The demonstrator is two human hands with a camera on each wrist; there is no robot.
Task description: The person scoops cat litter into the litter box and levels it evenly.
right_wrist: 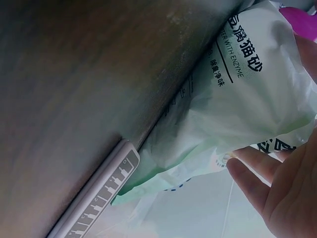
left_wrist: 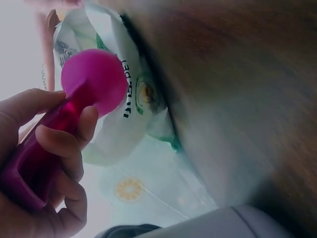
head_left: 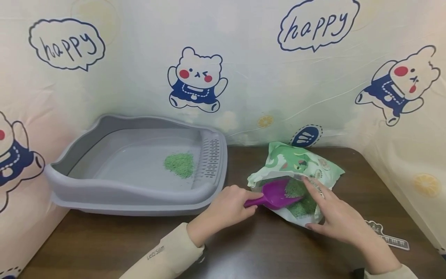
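Note:
A purple litter scoop (head_left: 278, 195) is gripped by its handle in my left hand (head_left: 228, 207). Its blade lies inside the mouth of a green and white cat litter bag (head_left: 320, 164), with green litter pellets (head_left: 303, 205) on and beside it. In the left wrist view my curled fingers wrap the scoop's handle (left_wrist: 64, 116). At the bag's right side, my right hand (head_left: 341, 217) rests against the mouth, thumb low and fingers higher. The right wrist view shows fairly straight, spread fingers (right_wrist: 252, 186) touching the bag (right_wrist: 247, 99).
A grey litter box (head_left: 139, 197) stands to the left, with a small pile of green litter (head_left: 179, 164) inside, near its slotted ledge (head_left: 210, 155). A flat keyboard-patterned item (head_left: 393, 242) lies right of my right hand on the brown table (head_left: 240, 248). Printed cloth (head_left: 244, 85) hangs behind.

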